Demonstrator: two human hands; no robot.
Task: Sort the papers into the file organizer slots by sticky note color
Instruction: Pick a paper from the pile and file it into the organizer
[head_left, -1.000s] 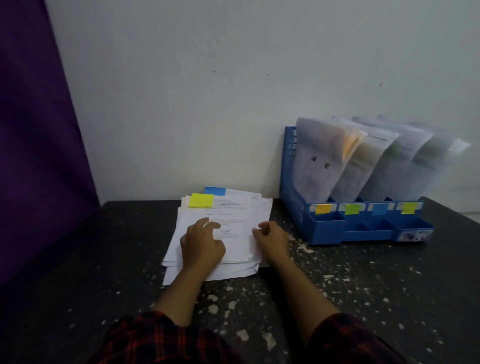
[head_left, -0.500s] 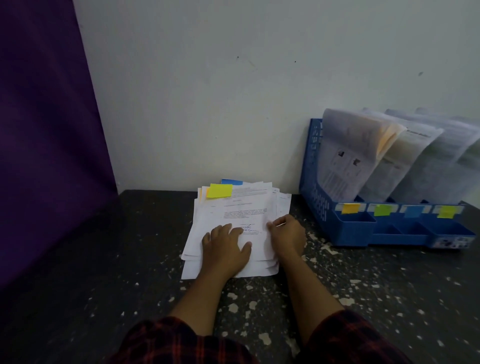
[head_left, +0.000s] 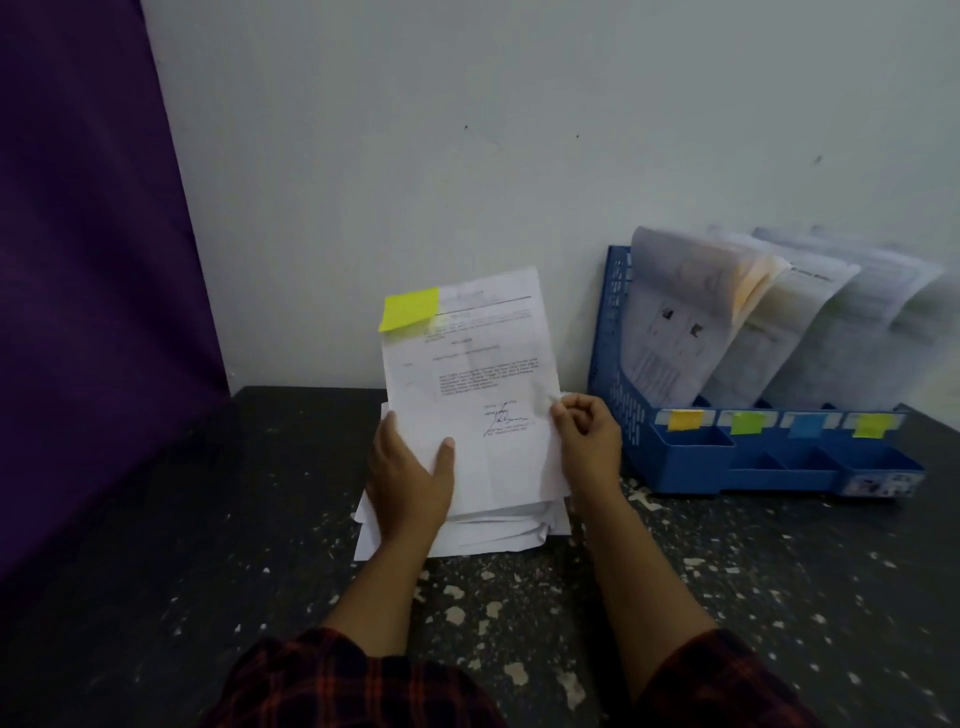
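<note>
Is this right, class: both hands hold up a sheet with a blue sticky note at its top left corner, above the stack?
Not quite. The head view shows the sticky note is yellow, not blue. The left hand and right hand do hold the sheet above the stack.

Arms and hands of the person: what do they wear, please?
Both arms wear sleeves of dark plaid cloth with red lines, pushed up so the forearms are bare. The left hand and the right hand are bare: no gloves, rings or watch can be seen.

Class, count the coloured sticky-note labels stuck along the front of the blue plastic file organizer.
4, left to right: orange label, green label, blue label, yellow-green label. None seem hidden.
</note>
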